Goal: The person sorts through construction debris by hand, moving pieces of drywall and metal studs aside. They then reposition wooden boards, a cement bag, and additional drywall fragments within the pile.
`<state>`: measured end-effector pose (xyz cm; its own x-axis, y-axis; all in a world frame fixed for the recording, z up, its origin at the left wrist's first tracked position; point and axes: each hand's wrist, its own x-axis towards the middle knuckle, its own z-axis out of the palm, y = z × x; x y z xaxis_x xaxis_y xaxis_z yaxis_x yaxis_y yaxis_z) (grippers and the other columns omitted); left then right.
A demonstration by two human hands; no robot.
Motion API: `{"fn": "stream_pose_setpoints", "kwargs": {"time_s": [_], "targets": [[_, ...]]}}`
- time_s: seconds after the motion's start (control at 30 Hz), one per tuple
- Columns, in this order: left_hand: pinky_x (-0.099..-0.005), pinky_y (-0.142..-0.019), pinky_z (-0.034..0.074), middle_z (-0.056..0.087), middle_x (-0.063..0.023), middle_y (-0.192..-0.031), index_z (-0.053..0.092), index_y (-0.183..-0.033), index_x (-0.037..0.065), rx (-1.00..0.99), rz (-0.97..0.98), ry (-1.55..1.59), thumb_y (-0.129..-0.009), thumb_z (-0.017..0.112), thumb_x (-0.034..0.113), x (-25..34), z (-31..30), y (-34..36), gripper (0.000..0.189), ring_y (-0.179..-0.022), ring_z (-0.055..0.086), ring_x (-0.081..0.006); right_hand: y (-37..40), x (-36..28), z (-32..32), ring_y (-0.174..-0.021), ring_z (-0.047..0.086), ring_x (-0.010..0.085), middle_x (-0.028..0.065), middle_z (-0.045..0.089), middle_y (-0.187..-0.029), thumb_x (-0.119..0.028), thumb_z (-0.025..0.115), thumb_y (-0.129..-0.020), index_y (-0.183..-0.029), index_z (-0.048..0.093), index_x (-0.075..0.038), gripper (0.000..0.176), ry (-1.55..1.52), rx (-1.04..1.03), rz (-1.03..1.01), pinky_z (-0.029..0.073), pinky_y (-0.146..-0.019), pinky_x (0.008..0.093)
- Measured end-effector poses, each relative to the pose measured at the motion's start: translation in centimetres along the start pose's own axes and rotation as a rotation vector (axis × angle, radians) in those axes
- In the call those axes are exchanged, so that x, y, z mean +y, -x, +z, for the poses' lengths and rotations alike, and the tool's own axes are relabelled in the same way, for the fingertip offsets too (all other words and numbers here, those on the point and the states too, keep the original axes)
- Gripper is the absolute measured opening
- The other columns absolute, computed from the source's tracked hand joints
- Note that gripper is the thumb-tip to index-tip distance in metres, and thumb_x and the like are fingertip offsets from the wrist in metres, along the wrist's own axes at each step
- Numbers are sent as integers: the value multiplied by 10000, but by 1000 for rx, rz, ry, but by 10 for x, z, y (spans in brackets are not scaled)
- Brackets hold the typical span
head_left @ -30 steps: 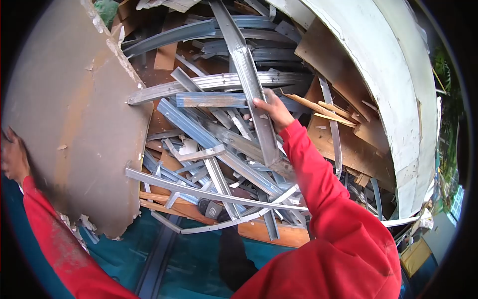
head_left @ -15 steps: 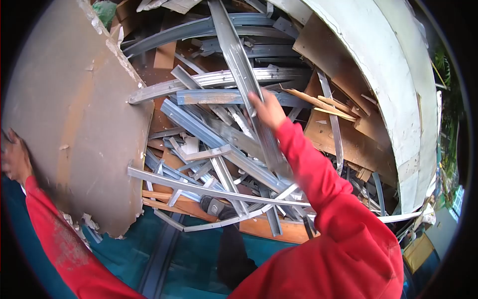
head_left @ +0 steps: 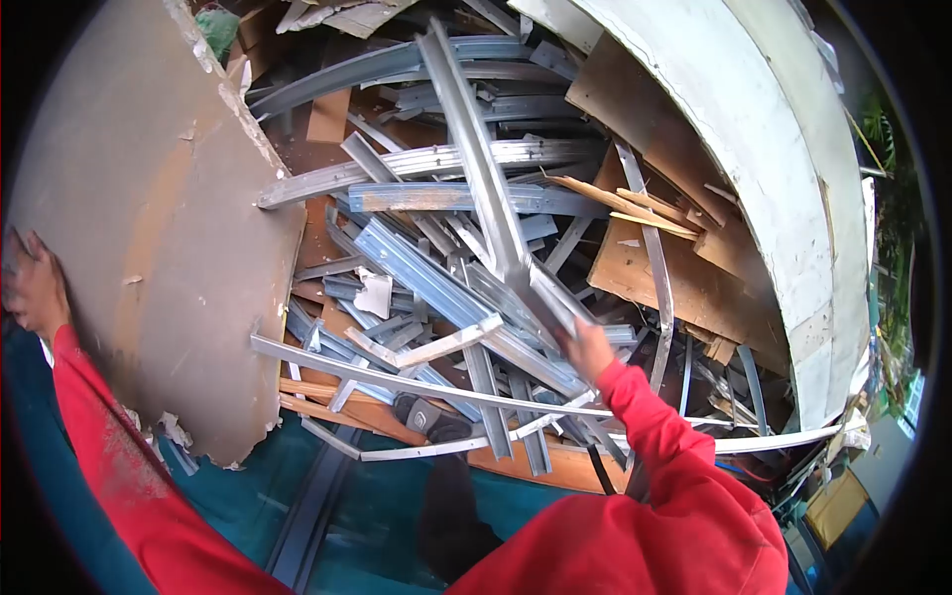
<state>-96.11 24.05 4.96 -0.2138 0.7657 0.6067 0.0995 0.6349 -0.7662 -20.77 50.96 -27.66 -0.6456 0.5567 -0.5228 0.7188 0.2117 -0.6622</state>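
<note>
My left hand [head_left: 38,288] rests with its fingers spread on the outer edge of a large grey-brown board [head_left: 198,248]. Near the centre right, my right hand [head_left: 589,349] is closed around the lower part of a long metal channel [head_left: 474,149], which runs up and to the left across the heap. Motion blurs the gripped end somewhat. Beneath it lie a blue-grey metal channel [head_left: 436,283] and a bent metal strip [head_left: 397,379].
A curved white panel [head_left: 734,149] borders the heap on the right, beside splintered wood [head_left: 635,206] and brown boards [head_left: 684,288]. A shoe [head_left: 431,418] stands at the heap's lower edge, above a teal surface [head_left: 377,526].
My right hand has moved down and slightly right, and the long channel has shifted down with it. My left hand has risen slightly along the board's edge, its fingers still spread.
</note>
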Motion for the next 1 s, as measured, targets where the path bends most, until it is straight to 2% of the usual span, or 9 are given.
{"fn": "stream_pose_setpoints", "kwargs": {"time_s": [0.07,0.13,0.17,0.27,0.5,0.73,0.77,0.87,1.0], "targets": [[-476,-975,451,527,-210,-1361,413,-1446,112,7,5,7,-997,409,444,-3,1,1,558,-1198,554,-395,31,17,25,-747,620,479,293,616,-759,-90,655,-795,-1064,539,-15,302,144,-160,-63,504,-632,509],[-474,-978,449,532,-206,-1358,415,-1445,113,10,14,18,-997,409,444,-3,3,1,557,-1196,556,-393,47,17,42,-688,620,457,260,609,-705,-52,633,-742,-1069,526,-15,346,105,-126,-231,503,-605,510],[-473,-979,449,535,-204,-1357,416,-1444,113,11,20,21,-997,409,444,-2,5,1,556,-1196,557,-391,50,16,46,-663,618,438,231,598,-678,-47,634,-729,-1052,532,-16,340,106,-114,-208,501,-590,498],[-470,-983,447,543,-198,-1353,419,-1442,114,10,21,25,-996,410,444,-3,7,0,555,-1193,559,-388,63,25,36,-663,624,418,211,595,-675,-35,618,-721,-1048,536,-20,338,110,-192,-310,504,-597,485],[-463,-992,443,561,-184,-1343,426,-1437,115,0,45,49,-995,411,444,-10,7,1,551,-1188,566,-379,104,17,36,-726,652,359,160,646,-808,-7,625,-689,-1058,563,-48,376,-88,-58,-438,521,-653,453],[-467,-986,446,586,-172,-1318,444,-1418,129,51,80,65,-990,428,437,-18,21,-6,528,-1174,572,-385,102,24,55,-741,643,336,133,623,-795,-55,668,-659,-1025,566,-34,380,117,-401,-515,518,-646,431],[-468,-985,446,587,-172,-1318,450,-1413,131,57,102,23,-990,427,437,-17,14,-9,523,-1176,570,-387,103,22,65,-681,610,332,119,567,-732,-60,639,-688,-987,554,-48,312,97,-407,-555,498,-614,439],[-475,-973,449,596,-171,-1304,452,-1414,137,29,100,41,-987,431,443,-19,15,-8,525,-1158,579,-392,106,17,88,-681,645,324,113,591,-774,-101,580,-782,-960,527,-71,188,366,-570,-508,511,-568,452],[-491,-962,450,606,-189,-1281,425,-1442,163,-312,-151,150,-984,425,471,1,-9,4,551,-1128,590,-412,96,21,103,-689,664,316,103,608,-843,-131,527,-864,-1016,516,-94,157,423,-429,-390,526,-561,439]]}}
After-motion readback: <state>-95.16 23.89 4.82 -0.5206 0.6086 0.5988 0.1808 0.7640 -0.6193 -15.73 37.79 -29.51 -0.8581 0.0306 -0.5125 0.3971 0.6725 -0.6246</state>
